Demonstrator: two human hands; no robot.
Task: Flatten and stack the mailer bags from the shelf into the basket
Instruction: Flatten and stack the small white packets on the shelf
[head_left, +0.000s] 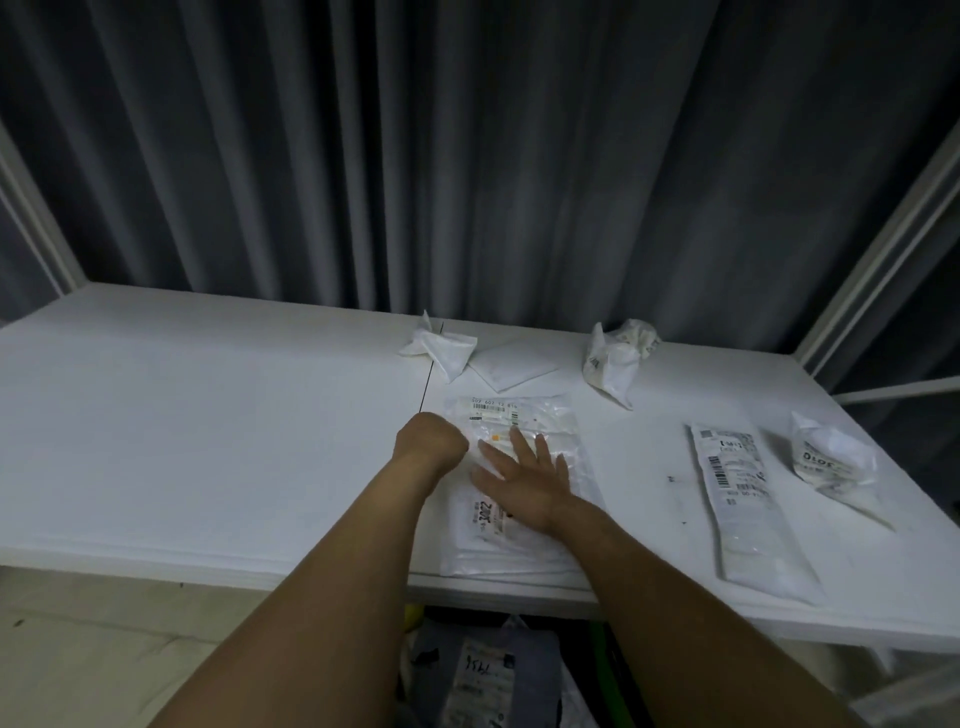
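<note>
A clear mailer bag (519, 415) with printed labels lies flat on the white shelf (208, 441), on top of other flat white bags near the front edge. My right hand (524, 478) presses on it, palm down, fingers spread. My left hand (428, 441) rests as a fist on the bag's left edge. A long flat labelled bag (748, 499) lies to the right. Crumpled bags sit at the back middle (441, 348), back right (618, 358) and far right (831, 457). Below the shelf edge a basket holds bags (483, 675), mostly hidden by my arms.
A small flat white bag (511, 369) lies behind the pressed one. Grey curtains (467, 156) hang behind the shelf. White shelf posts (878, 260) rise at both sides. A seam (428, 374) runs across the shelf board.
</note>
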